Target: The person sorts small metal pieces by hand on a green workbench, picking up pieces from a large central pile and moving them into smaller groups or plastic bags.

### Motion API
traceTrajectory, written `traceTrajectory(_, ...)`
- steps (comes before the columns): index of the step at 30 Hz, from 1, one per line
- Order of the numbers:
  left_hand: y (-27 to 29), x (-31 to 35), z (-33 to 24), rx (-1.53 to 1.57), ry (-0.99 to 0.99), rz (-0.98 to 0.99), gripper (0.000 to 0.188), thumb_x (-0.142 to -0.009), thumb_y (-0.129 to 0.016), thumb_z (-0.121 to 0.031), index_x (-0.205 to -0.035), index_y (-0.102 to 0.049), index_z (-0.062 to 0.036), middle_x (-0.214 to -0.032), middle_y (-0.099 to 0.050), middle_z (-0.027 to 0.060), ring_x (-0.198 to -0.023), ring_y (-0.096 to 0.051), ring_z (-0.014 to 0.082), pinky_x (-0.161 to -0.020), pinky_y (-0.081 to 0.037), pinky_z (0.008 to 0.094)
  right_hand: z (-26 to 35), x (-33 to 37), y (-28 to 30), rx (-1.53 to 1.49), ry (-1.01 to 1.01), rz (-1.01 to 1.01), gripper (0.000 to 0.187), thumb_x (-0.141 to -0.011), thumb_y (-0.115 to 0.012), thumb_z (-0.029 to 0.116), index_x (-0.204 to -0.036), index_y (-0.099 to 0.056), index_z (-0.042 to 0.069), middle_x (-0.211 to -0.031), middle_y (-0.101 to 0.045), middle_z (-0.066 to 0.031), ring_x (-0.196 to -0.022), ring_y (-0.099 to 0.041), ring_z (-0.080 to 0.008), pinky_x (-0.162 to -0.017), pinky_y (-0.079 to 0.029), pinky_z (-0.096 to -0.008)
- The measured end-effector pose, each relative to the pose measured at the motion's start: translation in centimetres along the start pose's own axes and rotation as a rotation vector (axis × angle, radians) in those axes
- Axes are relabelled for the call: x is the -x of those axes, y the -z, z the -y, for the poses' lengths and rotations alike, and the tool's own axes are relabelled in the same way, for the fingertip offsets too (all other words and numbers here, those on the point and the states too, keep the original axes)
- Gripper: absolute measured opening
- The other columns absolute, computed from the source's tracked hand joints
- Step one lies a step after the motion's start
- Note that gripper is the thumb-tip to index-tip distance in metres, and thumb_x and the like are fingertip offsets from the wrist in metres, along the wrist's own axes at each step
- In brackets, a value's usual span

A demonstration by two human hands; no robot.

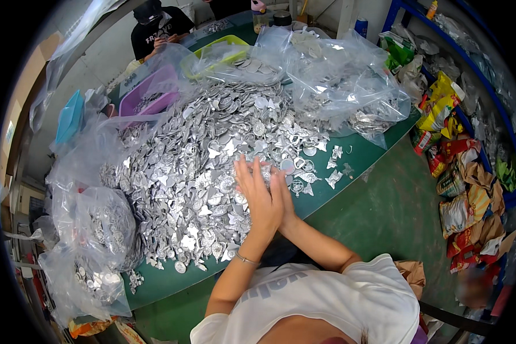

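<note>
A large heap of small silver-grey metal pieces [178, 172], some round like medallions and some butterfly-shaped, spreads over a green table [350, 149]. My left hand [258, 192] lies over the right part of the heap, its fingers stretched out and a little apart. Pressed against its side is my right hand [284, 198], seen edge-on with straight fingers partly hidden. Silver pieces show just beyond and between the fingertips; I cannot make out any piece gripped. A thin bracelet [246, 260] circles my left wrist.
Clear plastic bags [338, 74] of pieces lie at the back right, more bags [100, 229] at the left. A purple basin [149, 92] and a yellow-green basin [223, 46] stand behind the heap. Another person [160, 31] sits beyond. Blue shelving [464, 51] with packets stands right.
</note>
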State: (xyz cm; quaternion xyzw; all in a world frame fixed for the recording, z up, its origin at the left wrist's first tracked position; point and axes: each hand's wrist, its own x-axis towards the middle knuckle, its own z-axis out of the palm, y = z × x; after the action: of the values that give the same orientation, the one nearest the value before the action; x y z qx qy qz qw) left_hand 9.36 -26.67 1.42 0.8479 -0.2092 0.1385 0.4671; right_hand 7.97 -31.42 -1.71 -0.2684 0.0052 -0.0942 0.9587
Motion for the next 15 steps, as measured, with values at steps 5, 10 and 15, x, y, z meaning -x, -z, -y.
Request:
traceTrajectory(5, -0.8, -1.0, -0.2, -0.118, 0.07, 0.045, 0.054, -0.094, -0.034, -0.028, -0.138, -0.026, 0.0012, -0.146, -0.015, 0.0248, -0.137, -0.005, 0.0431, -0.108, -0.003, 0.0531, 0.9, -0.1, 0.6, -0.17, -0.033, -0.093, 0.043, -0.094, -0.05, 0.026, -0.128, -0.03, 0.01, -0.125, -0.047, -0.0111, -0.114, -0.048, -0.0206, -0.095, -0.042, -0.0334)
traceTrajectory(10, -1.6, -0.7, -0.8, 0.036, 0.106, 0.083, 0.056, -0.095, -0.029, -0.033, -0.14, -0.022, 0.0004, -0.147, -0.015, 0.0201, -0.138, -0.005, 0.0386, -0.109, -0.005, 0.0497, 1.5, -0.1, 0.0, 0.028, 0.04, -0.291, 0.041, -0.091, -0.054, 0.019, -0.126, -0.034, 0.011, -0.118, -0.051, -0.0091, -0.104, -0.053, -0.018, -0.089, -0.045, -0.0312)
traceTrajectory(15, -1.7, -0.5, -0.6, 0.3, -0.026, -0.021, 0.057, -0.096, -0.03, -0.035, -0.141, -0.022, -0.0007, -0.147, -0.021, 0.0169, -0.138, -0.013, 0.0324, -0.109, -0.013, 0.0431, 1.9, -0.1, 0.2, -0.046, 0.039, -0.341, 0.037, -0.089, -0.055, 0.012, -0.122, -0.04, 0.011, -0.111, -0.054, -0.0073, -0.096, -0.056, -0.0157, -0.083, -0.047, -0.0298)
